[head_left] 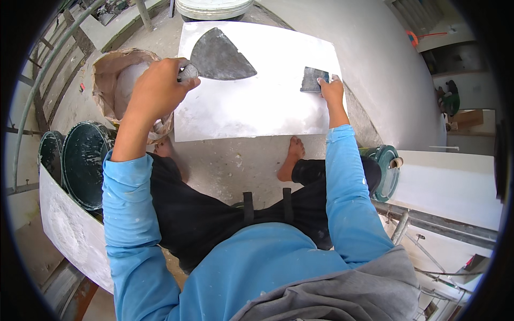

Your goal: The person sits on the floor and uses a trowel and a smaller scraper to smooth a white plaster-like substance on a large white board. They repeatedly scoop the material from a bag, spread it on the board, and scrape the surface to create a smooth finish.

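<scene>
My left hand [160, 83] is closed around a small round-ended grey-white object [188, 72], its kind unclear. Just beyond those fingers is a dark grey fan-shaped sheet [222, 56] over the white board [241, 109]; I cannot tell whether it joins the held object. My right hand [333, 90] grips a flat, dark rectangular scraper [314, 79] over the board's right part, thumb on its edge. Beneath my left forearm stands a round container lined with crumpled brown paper [104, 80], with whitish material inside. It is partly hidden by that arm.
Dark green buckets [83, 160] smeared with white stand at my left, beside a tilted white panel [69, 224]. A lidded green bucket [386, 171] is by my right knee. A white tub [214, 8] stands beyond the board. Metal railing [40, 69] runs along the left.
</scene>
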